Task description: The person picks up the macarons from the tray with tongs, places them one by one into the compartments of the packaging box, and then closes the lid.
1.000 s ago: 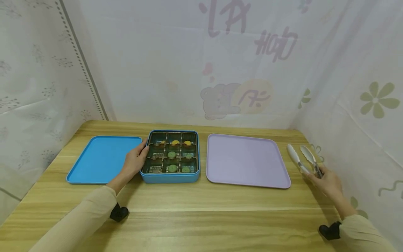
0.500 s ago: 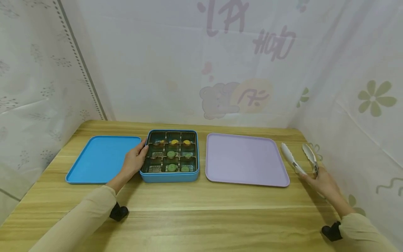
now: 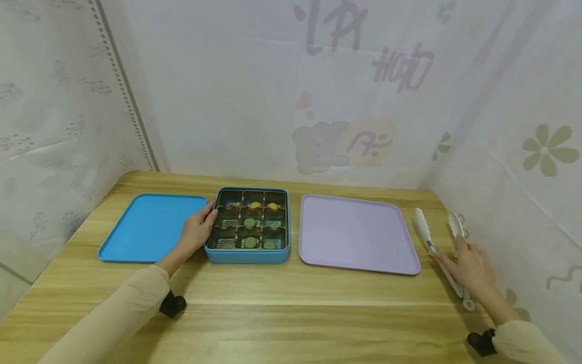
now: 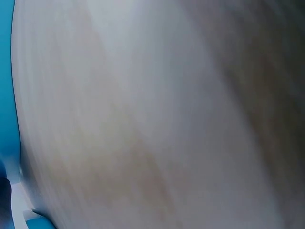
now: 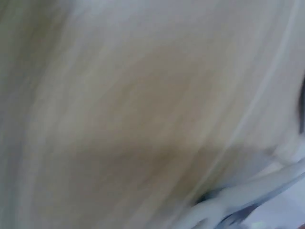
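My left hand (image 3: 196,228) grips the left side of a square blue box (image 3: 247,257). Its compartmented insert (image 3: 228,220) holds small round pieces, with yellow ones (image 3: 255,206) in the back row and green ones (image 3: 249,243) nearer the front; some compartments are bare. On the far right, my right hand (image 3: 475,268) holds a pair of kitchen tongs (image 3: 424,225), thumb at one arm and fingers at the other. The white scalloped tips are spread wide, pointing away. One pale arm of the tongs (image 5: 252,191) appears in the right wrist view, which is otherwise mostly blurred.
A blue tray (image 3: 152,227) lies left of the box, partly behind my left hand. Between the box and the tongs is a lilac tray (image 3: 356,232). The wooden table (image 3: 282,313) meets a printed curtain (image 3: 227,101) at the back and sides.
The tongs' arms have spread further apart, and my right hand has shifted slightly along them. My left hand keeps its grip on the box. The head view has shifted slightly.
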`<state>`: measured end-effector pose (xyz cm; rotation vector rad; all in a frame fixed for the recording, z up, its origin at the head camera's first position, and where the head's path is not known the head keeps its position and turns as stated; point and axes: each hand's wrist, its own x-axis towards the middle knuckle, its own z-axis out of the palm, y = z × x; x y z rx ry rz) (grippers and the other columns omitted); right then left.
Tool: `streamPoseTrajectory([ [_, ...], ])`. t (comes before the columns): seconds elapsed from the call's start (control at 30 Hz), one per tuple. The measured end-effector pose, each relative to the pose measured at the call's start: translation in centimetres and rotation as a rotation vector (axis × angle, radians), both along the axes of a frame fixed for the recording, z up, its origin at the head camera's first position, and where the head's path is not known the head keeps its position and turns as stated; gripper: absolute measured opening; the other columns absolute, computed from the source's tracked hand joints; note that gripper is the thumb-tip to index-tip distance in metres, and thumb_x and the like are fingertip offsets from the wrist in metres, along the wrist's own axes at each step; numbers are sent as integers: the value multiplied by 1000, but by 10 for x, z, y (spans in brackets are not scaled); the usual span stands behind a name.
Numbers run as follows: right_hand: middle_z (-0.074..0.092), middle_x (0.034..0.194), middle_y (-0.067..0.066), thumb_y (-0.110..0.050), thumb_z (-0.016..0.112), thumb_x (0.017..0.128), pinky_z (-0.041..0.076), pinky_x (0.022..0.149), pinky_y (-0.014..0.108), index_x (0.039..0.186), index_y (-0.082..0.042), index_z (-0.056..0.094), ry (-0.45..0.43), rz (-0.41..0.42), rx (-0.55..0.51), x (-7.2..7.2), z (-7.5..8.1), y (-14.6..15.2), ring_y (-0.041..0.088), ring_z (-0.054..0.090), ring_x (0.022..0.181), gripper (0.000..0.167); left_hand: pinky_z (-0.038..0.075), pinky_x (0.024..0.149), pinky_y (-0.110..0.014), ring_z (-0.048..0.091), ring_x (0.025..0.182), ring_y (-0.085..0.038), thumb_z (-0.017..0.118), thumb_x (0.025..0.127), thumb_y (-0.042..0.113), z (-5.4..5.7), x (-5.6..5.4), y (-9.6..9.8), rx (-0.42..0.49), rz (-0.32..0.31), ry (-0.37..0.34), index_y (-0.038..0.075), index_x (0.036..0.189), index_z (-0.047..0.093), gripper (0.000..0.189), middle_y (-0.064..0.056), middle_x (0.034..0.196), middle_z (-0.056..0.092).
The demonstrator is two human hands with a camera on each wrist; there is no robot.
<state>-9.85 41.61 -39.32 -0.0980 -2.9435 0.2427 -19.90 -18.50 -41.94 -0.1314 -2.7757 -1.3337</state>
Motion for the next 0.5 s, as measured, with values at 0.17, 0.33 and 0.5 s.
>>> streamPoseTrajectory([
  [0.17,57,52,4,-10,72,82,27,36,22,90,0,67,359,258,28,-8,6,-53,5,36,40,13,36,102,-56,37,130,-43,35,104,28,0,1,-2,-11,3,24,6,149,26,51,-25,144,36],
  [0.33,48,49,-11,-11,78,73,24,37,11,74,-12,67,482,569,-26,-17,1,-127,-8,27,44,10,37,101,-55,39,130,-42,34,104,32,3,1,-3,14,-20,15,4,148,29,52,-24,143,38],
  [0.5,65,73,-4,-6,77,74,45,53,15,86,-10,70,371,844,-103,-16,-12,-204,2,54,60,14,40,100,-52,45,124,-42,31,104,37,10,2,-14,13,-30,-3,0,145,34,55,-24,142,40],
])
